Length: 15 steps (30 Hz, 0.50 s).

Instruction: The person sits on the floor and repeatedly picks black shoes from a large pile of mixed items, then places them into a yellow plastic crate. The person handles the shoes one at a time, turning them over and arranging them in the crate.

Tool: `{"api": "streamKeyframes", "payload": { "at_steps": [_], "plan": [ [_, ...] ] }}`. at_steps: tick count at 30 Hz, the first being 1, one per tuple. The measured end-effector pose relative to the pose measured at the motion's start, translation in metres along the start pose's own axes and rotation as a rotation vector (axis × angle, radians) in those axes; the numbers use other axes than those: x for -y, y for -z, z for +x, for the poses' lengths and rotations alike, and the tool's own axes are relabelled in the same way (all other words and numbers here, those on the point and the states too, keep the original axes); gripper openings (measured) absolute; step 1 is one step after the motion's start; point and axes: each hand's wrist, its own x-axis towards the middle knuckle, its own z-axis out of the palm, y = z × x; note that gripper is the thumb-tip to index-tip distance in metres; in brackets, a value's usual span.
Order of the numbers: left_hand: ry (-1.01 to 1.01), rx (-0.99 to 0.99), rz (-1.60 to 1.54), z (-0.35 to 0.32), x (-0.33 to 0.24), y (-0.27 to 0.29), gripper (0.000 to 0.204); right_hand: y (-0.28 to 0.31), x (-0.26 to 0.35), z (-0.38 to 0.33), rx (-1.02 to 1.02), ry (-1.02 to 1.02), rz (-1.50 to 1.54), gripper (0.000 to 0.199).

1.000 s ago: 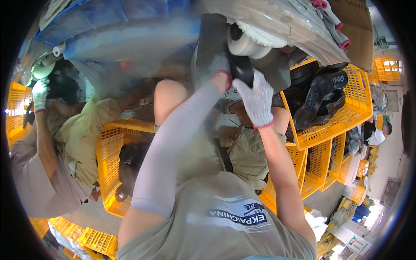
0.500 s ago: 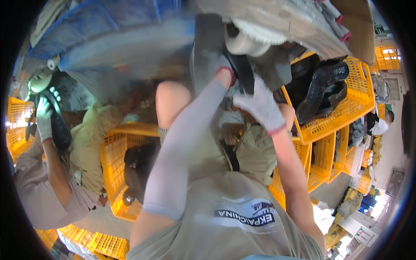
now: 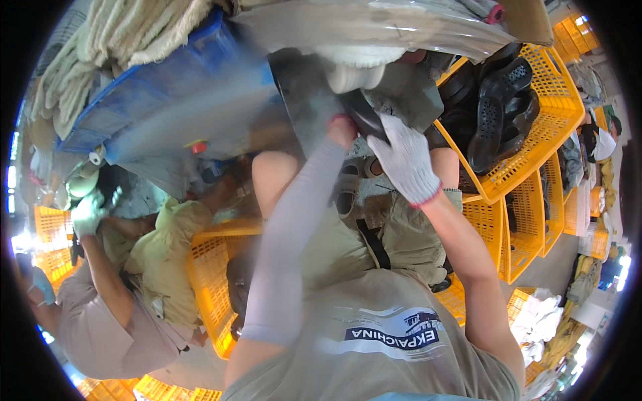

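Observation:
A black, elongated piece that looks like a shoe sole (image 3: 365,115) lies against the lower side of a white round buffing wheel (image 3: 354,77). My right hand (image 3: 403,159), in a white knitted glove with a red cuff, grips its near end, thumb below and fingers along the side. My left hand (image 3: 324,107) reaches up to the sole's other side by the wheel. Blur and the grey guard hide its fingers, so its grip cannot be made out. A pale sleeve covers my left forearm. Around the wheel stands a dark grey sheet guard (image 3: 416,93).
On the right, a yellow crate (image 3: 558,127) holds several black perforated shoe pieces (image 3: 491,117), above stacked yellow crates (image 3: 525,230). A blue bin (image 3: 120,110) stands upper left. Another yellow crate (image 3: 210,291) is by my left side. A gloved co-worker (image 3: 114,321) sits at far left.
The sole has tilted, and its near end sits higher against the wheel. My right hand has closed in on it from a more spread pose. The view has shifted; the co-worker's hand has moved.

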Motion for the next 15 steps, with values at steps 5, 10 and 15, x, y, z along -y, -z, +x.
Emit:
{"api": "streamKeyframes", "payload": {
  "at_steps": [5, 10, 15],
  "plan": [
    [-0.520, -0.164, 0.247, 0.007, 0.013, -0.007, 0.045, -0.067, -0.047, 0.046, -0.060, -0.094, -0.113, 0.037],
    [-0.178, -0.126, -0.177, -0.001, 0.017, -0.022, 0.044, -0.047, -0.023, 0.057, 0.071, -0.180, 0.075, 0.052],
    [0.094, -0.059, -0.278, 0.034, -0.018, 0.014, 0.044, -0.011, -0.003, 0.074, 0.214, -0.042, 0.238, 0.044]
  ]
}}
